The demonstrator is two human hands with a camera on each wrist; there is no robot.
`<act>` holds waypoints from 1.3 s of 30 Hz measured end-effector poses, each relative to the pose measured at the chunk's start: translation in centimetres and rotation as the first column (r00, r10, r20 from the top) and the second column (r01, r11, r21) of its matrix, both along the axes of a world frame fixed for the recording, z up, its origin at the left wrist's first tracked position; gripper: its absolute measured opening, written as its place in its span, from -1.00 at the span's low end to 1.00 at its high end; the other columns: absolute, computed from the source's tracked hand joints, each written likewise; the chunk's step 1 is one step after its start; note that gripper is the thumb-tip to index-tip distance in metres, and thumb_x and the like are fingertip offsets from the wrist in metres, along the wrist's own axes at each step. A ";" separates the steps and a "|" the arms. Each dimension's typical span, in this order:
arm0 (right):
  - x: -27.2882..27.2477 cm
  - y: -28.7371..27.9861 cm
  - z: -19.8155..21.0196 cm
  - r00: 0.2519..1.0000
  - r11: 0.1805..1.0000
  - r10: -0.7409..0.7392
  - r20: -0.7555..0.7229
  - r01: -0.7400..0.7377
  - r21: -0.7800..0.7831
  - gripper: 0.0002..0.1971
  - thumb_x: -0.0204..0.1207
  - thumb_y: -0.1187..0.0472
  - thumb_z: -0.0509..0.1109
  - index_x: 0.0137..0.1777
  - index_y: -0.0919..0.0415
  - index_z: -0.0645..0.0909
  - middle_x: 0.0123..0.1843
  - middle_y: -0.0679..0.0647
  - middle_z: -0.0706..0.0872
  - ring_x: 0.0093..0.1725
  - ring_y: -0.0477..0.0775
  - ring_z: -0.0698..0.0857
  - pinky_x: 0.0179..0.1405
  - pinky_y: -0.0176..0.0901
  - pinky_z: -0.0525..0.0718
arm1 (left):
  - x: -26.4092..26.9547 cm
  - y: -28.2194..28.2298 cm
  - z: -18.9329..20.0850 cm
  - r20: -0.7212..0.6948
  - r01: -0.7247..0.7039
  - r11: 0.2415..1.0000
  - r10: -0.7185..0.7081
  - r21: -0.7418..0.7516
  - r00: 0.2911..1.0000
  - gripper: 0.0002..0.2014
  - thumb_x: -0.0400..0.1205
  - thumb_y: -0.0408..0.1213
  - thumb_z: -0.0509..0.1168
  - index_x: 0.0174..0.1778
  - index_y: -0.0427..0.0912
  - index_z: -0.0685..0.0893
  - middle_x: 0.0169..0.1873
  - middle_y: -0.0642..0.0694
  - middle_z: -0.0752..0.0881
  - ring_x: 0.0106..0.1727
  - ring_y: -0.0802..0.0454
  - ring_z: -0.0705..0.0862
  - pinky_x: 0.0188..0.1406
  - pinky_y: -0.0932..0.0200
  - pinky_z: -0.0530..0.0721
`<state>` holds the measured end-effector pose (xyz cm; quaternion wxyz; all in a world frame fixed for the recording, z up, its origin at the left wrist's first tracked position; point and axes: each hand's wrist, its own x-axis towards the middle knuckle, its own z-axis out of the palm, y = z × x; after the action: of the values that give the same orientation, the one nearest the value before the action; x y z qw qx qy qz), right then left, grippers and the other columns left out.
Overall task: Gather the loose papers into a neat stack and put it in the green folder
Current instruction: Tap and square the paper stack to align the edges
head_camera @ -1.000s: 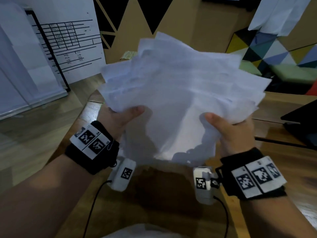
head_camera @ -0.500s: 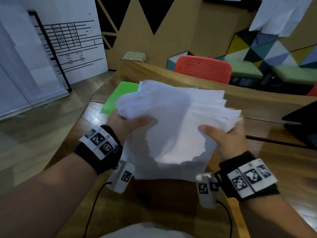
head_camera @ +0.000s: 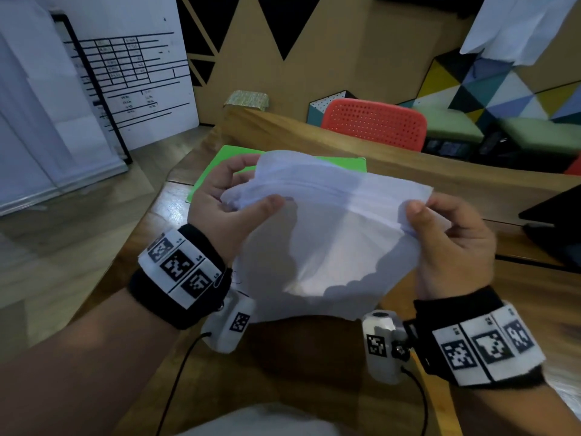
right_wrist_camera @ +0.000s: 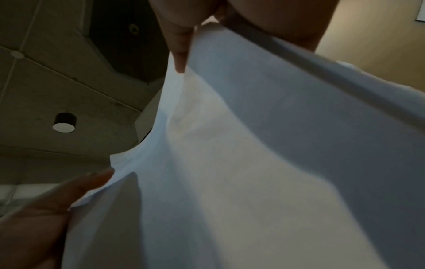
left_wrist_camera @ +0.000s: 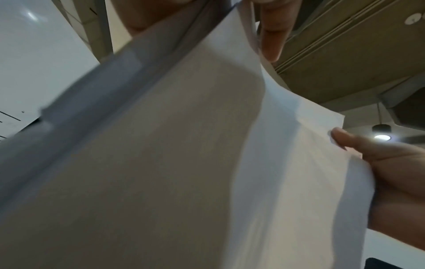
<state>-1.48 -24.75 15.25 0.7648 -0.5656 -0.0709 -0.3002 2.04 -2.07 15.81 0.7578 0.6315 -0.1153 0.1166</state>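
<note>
A bundle of white papers [head_camera: 327,234] stands upright on its lower edge on the wooden table [head_camera: 314,357], its top edges roughly level. My left hand [head_camera: 239,196] grips the bundle's upper left side, thumb in front and fingers behind. My right hand [head_camera: 440,221] pinches the upper right side the same way. Behind the papers lies the green folder [head_camera: 220,162], mostly hidden by them. The left wrist view is filled by the papers [left_wrist_camera: 184,163], and so is the right wrist view by the papers [right_wrist_camera: 253,163], with thumbs and fingers at the sheets' edges.
A red perforated chair [head_camera: 374,124] stands beyond the table's far edge. A dark laptop-like object [head_camera: 556,228] sits at the right, with a black cable beside it. A whiteboard [head_camera: 125,77] stands on the floor at the left.
The papers, held high and fanned out a second ago, have come down to the table and their edges have drawn together. Both hands have slid up to the bundle's top corners.
</note>
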 end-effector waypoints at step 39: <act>1.9 0.4 -3.0 0.936 0.997 0.053 -0.347 -0.068 -0.033 -0.63 0.14 0.26 0.56 0.00 0.08 0.69 -0.17 -0.09 0.85 -0.11 -0.08 0.81 -0.09 -0.13 0.78 | 2.6 0.1 -1.8 -0.097 -0.043 0.985 0.028 -0.165 0.995 -0.16 0.07 0.19 0.59 0.12 -0.23 0.45 -0.32 0.03 0.81 -0.30 0.06 0.77 -0.24 0.10 0.75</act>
<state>0.45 -24.35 12.21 0.7615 -0.6239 0.0407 -0.1708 4.61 -2.01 14.06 0.8103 0.5728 -0.0579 0.1094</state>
